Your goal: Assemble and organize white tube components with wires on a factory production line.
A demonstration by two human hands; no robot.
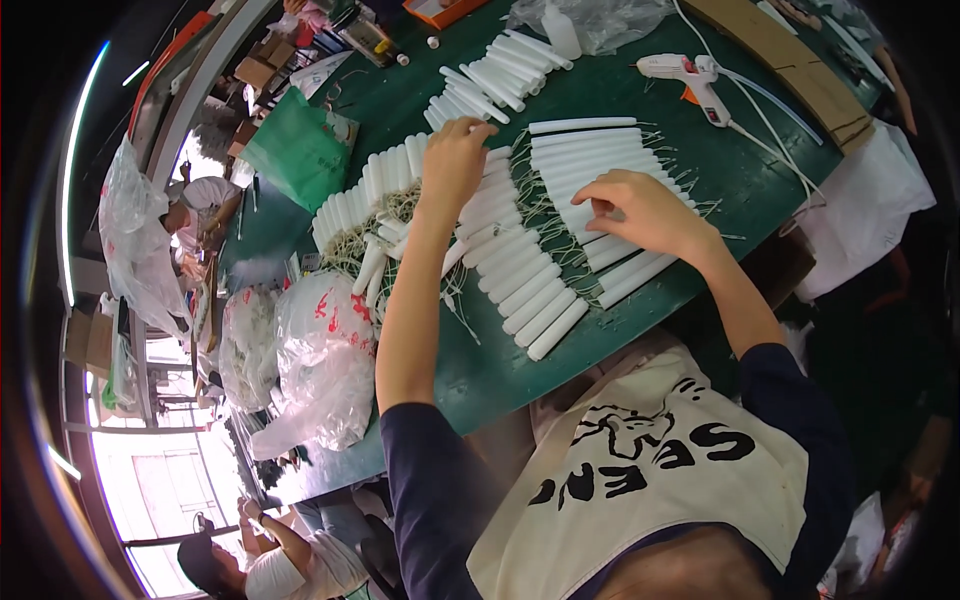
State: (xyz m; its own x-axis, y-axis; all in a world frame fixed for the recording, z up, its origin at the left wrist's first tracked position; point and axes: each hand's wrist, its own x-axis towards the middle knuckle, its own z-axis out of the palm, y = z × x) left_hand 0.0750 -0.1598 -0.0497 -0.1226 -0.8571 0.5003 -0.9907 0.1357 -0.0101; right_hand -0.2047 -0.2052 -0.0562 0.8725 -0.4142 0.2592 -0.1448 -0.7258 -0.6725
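Note:
White candle-like tubes [585, 155] with thin pale cords at their ends lie side by side in rows on the green table [470, 365]. My left hand [455, 165] reaches over the far end of the middle row [500, 240]. Its fingers are bent together, and whatever they may hold is hidden. Just above the right-hand row hovers my right hand [640, 212], its thumb and fingers curved with a gap between them and nothing visible inside. Left of my left forearm, more tubes [375, 180] stand or lean among tangled cords [345, 245].
A white glue gun [695, 85] with a cable lies at the far right near a cardboard strip [790, 70]. Further tubes [500, 70] and a white bottle [561, 30] are at the back. At left are a green bag [300, 150] and clear plastic bags [320, 350]. Other people sit nearby.

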